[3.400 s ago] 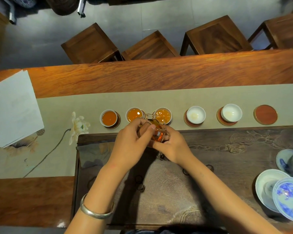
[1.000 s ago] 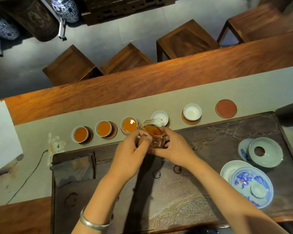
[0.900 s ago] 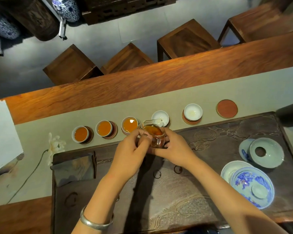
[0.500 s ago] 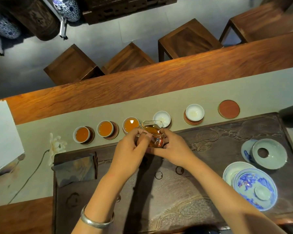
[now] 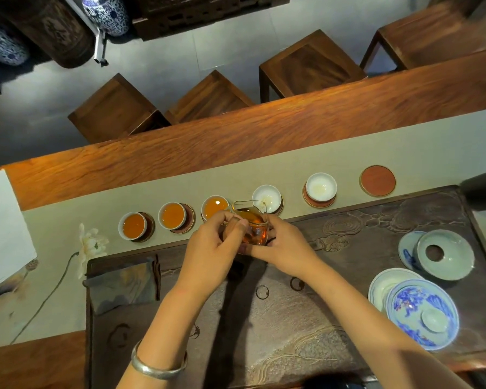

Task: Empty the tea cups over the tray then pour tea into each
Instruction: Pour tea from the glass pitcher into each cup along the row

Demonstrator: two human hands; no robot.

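Observation:
Both hands hold a small glass pitcher (image 5: pixel 253 224) of amber tea over the far edge of the dark carved tea tray (image 5: pixel 348 318). My left hand (image 5: pixel 211 248) grips its left side and my right hand (image 5: pixel 284 244) grips its right side. The spout tips toward the fourth white cup (image 5: pixel 267 196), which holds only a trace of liquid. Three cups to the left (image 5: pixel 132 224) (image 5: pixel 172 215) (image 5: pixel 215 206) are full of orange tea. A fifth white cup (image 5: pixel 320 187) on its coaster is nearly empty.
A bare red coaster (image 5: pixel 378 180) lies right of the cups. On the tray's right stand a celadon lid (image 5: pixel 445 255) and blue-and-white gaiwan dishes (image 5: pixel 421 313). A folded cloth (image 5: pixel 124 284) lies on the tray's left, white paper (image 5: pixel 3 228) at far left, stools beyond the table.
The pitcher has shifted right from the third cup, which now stands full, to the fourth cup. Both hands keep hold of it; the spout has tipped a little closer to that cup.

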